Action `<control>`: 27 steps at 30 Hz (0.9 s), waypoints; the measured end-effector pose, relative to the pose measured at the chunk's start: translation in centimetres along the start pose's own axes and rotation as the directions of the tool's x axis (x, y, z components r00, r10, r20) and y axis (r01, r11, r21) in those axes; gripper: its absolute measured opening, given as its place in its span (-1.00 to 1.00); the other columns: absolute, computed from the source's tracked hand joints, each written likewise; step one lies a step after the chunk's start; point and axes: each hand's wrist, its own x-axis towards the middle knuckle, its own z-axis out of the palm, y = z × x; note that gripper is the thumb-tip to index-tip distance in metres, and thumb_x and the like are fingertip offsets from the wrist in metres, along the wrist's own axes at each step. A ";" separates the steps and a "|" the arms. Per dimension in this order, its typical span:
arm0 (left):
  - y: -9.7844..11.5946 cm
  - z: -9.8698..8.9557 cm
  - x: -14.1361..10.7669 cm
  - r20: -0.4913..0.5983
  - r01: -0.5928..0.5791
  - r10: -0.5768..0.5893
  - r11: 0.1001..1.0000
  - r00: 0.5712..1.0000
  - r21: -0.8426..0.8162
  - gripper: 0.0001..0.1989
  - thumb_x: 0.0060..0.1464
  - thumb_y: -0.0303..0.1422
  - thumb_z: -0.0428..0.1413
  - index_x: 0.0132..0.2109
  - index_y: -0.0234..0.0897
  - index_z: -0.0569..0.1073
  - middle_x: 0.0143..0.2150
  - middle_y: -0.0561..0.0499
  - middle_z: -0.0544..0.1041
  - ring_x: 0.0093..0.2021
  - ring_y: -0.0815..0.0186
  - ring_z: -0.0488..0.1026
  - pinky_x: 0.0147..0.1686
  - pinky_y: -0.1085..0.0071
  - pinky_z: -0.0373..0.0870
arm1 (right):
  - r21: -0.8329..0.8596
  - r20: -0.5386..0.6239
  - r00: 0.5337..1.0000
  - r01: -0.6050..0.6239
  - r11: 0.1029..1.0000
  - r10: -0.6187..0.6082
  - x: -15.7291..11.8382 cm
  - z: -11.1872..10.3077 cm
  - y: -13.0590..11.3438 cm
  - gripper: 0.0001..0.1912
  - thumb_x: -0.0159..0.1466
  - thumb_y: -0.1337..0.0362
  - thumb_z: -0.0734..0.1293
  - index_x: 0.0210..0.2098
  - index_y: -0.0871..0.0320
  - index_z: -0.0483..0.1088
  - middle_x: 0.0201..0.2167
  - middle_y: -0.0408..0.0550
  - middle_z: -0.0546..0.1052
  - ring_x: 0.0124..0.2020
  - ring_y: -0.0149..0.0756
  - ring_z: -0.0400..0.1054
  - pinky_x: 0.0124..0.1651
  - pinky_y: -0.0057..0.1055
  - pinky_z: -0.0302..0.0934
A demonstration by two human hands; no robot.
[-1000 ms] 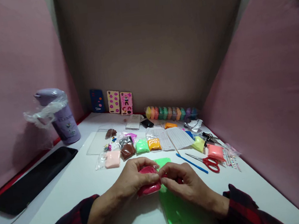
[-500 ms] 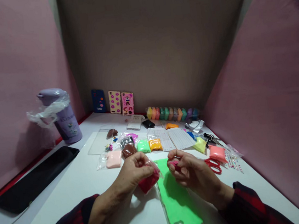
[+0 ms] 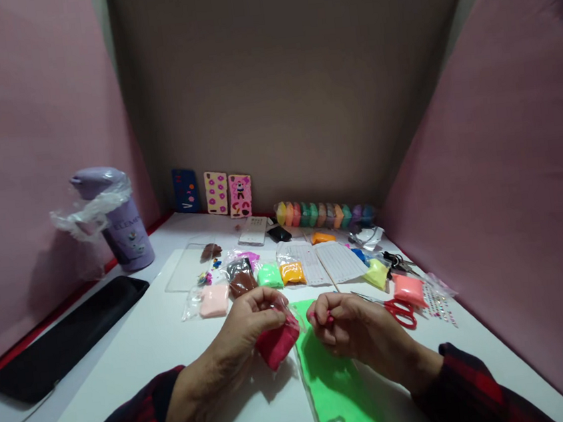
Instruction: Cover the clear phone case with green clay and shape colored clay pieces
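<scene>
Pinched by its top in my left hand (image 3: 253,325) is a clear packet of dark pink clay (image 3: 278,347), held just above the white board. My right hand (image 3: 348,321) is closed, fingers curled round a small lump of pink clay (image 3: 329,317) that is mostly hidden. Under the right hand lies a phone case covered in bright green clay (image 3: 333,390), with a camera cutout at its near end. Red-handled scissors (image 3: 401,314) rest just right of that hand, their blades partly behind it.
Clay packets in peach (image 3: 215,300), brown (image 3: 243,283), green (image 3: 269,276) and orange (image 3: 293,273) lie beyond my hands. A written sheet (image 3: 342,262) is behind them. At left stand a purple bottle (image 3: 130,237) and a black case (image 3: 68,337). Decorated phone cases (image 3: 216,192) lean at the back.
My right hand has shifted slightly left and its fingers have curled in more around the pink lump. The packet in my left hand has turned, showing more of its pink clay.
</scene>
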 end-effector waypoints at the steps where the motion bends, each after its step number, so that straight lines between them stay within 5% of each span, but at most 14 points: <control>1: 0.0 0.0 0.0 0.001 0.002 -0.001 1.000 1.000 -0.009 -0.83 -0.22 -0.51 0.23 -0.39 -0.30 0.41 -0.44 0.05 0.49 -0.47 0.37 0.42 -0.47 0.48 0.31 | -0.036 0.000 1.000 0.010 0.999 -0.010 0.0 0.0 0.0 -0.84 0.10 0.21 0.28 -0.47 0.20 0.28 -0.59 -0.21 0.19 -0.59 -0.49 -0.02 -0.54 -0.52 -0.15; 7: 0.0 0.1 0.1 0.019 0.006 -0.004 0.997 1.000 -0.073 -0.79 -0.23 -0.46 0.27 -0.39 -0.32 0.40 -0.45 0.03 0.49 -0.42 0.32 0.45 -0.43 0.45 0.33 | -0.388 -0.149 0.966 0.139 0.911 -0.211 0.4 -0.2 1.3 -0.54 0.22 -0.05 0.27 -0.58 0.14 0.09 -0.71 -0.31 0.09 -0.67 -0.54 -0.15 -0.60 -0.52 -0.27; 13: 0.0 0.2 0.1 0.012 -0.013 0.013 1.000 1.000 -0.017 -0.81 -0.20 -0.44 0.28 -0.41 -0.31 0.41 -0.43 0.05 0.47 -0.44 0.39 0.39 -0.47 0.51 0.28 | -0.701 -0.115 0.929 0.174 0.691 -0.351 0.3 0.1 1.5 -0.68 0.19 0.05 0.34 -0.44 0.20 0.32 -0.66 -0.30 0.11 -0.61 -0.51 -0.06 -0.58 -0.52 -0.17; 18: -0.3 0.1 0.0 0.030 -0.022 0.023 0.998 0.999 -0.056 -0.79 -0.19 -0.41 0.31 -0.42 -0.32 0.41 -0.43 0.06 0.47 -0.43 0.41 0.39 -0.44 0.51 0.28 | -0.802 -0.098 0.900 0.181 0.569 -0.424 0.0 0.4 1.4 -0.73 0.23 0.09 0.31 -0.40 0.20 0.34 -0.67 -0.30 0.13 -0.61 -0.49 -0.03 -0.56 -0.50 -0.12; 27: -1.0 -0.7 0.6 0.121 -0.141 0.132 0.988 0.984 0.067 -0.78 -0.16 -0.38 0.31 -0.43 -0.33 0.41 -0.44 0.07 0.45 -0.41 0.42 0.37 -0.39 0.50 0.29 | -0.730 -0.088 0.919 0.203 0.653 -0.384 0.0 0.2 1.7 -0.70 0.28 0.11 0.24 -0.46 0.19 0.30 -0.62 -0.27 0.15 -0.58 -0.49 -0.03 -0.55 -0.49 -0.12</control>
